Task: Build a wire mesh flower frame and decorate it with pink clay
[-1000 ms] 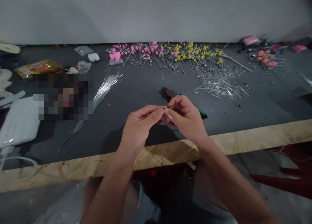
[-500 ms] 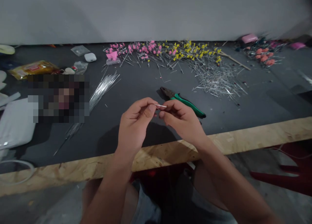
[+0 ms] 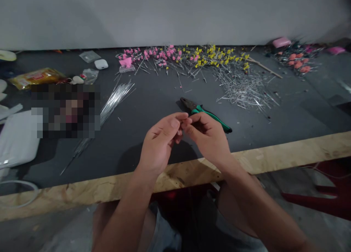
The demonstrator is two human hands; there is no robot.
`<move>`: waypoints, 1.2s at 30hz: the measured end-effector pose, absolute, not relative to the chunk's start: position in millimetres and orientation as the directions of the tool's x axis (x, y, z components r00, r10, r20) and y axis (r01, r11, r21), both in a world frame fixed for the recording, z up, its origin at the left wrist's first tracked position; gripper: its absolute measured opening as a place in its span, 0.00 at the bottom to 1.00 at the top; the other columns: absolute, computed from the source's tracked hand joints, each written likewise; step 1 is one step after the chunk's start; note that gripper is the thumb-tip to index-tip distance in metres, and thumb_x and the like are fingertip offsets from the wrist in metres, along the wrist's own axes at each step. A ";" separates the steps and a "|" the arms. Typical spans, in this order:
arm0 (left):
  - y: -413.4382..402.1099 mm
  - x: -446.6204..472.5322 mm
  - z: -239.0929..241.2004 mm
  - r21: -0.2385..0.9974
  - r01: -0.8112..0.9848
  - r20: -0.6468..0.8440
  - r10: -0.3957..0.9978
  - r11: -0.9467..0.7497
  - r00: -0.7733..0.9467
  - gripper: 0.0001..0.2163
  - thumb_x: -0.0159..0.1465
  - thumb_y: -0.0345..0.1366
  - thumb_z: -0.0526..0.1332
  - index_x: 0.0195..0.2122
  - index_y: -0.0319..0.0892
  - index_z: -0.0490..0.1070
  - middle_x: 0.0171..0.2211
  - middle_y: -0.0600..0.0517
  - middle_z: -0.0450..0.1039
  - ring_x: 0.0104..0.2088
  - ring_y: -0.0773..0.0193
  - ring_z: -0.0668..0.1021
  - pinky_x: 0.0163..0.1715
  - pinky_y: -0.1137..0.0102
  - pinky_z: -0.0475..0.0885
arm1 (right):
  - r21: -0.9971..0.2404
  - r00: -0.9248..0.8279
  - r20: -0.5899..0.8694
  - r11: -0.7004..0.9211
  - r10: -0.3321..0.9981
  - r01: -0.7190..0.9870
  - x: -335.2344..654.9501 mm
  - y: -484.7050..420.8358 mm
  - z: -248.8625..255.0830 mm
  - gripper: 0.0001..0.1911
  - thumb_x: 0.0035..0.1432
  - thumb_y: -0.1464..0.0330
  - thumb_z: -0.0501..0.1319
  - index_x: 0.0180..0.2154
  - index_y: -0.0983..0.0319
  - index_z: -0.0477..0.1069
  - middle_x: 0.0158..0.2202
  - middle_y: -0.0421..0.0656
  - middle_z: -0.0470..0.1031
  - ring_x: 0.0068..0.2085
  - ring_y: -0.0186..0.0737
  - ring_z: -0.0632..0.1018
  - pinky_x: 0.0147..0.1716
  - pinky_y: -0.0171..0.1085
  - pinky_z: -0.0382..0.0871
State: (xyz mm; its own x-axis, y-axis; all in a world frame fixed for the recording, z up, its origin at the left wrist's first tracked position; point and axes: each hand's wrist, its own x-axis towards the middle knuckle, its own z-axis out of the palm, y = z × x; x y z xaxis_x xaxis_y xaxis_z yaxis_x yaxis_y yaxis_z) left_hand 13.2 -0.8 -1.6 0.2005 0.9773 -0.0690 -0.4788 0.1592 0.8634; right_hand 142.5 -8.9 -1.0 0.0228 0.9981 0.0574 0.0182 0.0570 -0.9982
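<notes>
My left hand (image 3: 160, 142) and my right hand (image 3: 207, 136) meet fingertip to fingertip above the dark table top (image 3: 153, 98), both pinched closed. What they pinch is hidden between the fingers; it is too small to name. Just behind my right hand lie green-handled pliers (image 3: 207, 113). A bundle of long silver wires (image 3: 109, 104) lies to the left of my hands.
A heap of short cut wires (image 3: 244, 89) lies at the back right. Rows of pink-headed (image 3: 153, 56) and yellow-headed (image 3: 216, 56) wire stems line the back edge, orange ones (image 3: 297, 61) further right. A white earbud case (image 3: 101, 64), plastic bags and a yellow packet (image 3: 37, 76) sit left. The wooden table edge (image 3: 274, 160) runs below.
A short silver wire showed between my fingertips half a second ago; now my fingers have closed together over it and it is hidden. My left hand shifted slightly right.
</notes>
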 end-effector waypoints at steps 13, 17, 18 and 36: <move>-0.3 15.1 1.7 0.869 -0.464 -0.087 0.977 0.170 0.194 0.08 0.55 0.42 0.68 0.31 0.45 0.80 0.29 0.52 0.76 0.26 0.72 0.70 0.24 0.76 0.66 | -0.995 0.049 0.076 0.073 0.996 0.061 145.0 -12.7 -1.4 0.08 0.56 0.64 0.64 0.29 0.61 0.71 0.26 0.37 0.75 0.27 0.30 0.74 0.26 0.31 0.67; 0.6 14.2 0.6 0.888 -0.435 -0.076 0.979 0.152 0.189 0.08 0.56 0.43 0.67 0.31 0.45 0.80 0.29 0.52 0.75 0.26 0.71 0.70 0.24 0.76 0.66 | -0.997 0.055 0.060 0.057 0.997 0.048 144.1 -13.7 -1.9 0.08 0.56 0.63 0.64 0.29 0.61 0.71 0.26 0.38 0.75 0.28 0.31 0.74 0.28 0.32 0.68; 0.9 13.9 0.4 0.891 -0.430 -0.073 0.980 0.148 0.186 0.08 0.56 0.43 0.67 0.31 0.45 0.80 0.29 0.52 0.76 0.26 0.71 0.70 0.24 0.76 0.66 | -0.998 0.054 0.055 0.053 0.997 0.043 143.6 -13.9 -1.9 0.09 0.55 0.63 0.64 0.29 0.61 0.71 0.27 0.38 0.75 0.29 0.32 0.74 0.28 0.32 0.68; 0.8 11.7 -5.3 0.890 -0.438 -0.062 0.985 0.127 0.160 0.07 0.59 0.42 0.65 0.29 0.47 0.79 0.28 0.53 0.76 0.26 0.72 0.71 0.25 0.78 0.67 | -0.997 0.001 0.033 0.033 0.999 -0.068 140.9 -15.5 -0.5 0.08 0.54 0.63 0.66 0.29 0.60 0.72 0.27 0.38 0.75 0.30 0.33 0.75 0.32 0.34 0.69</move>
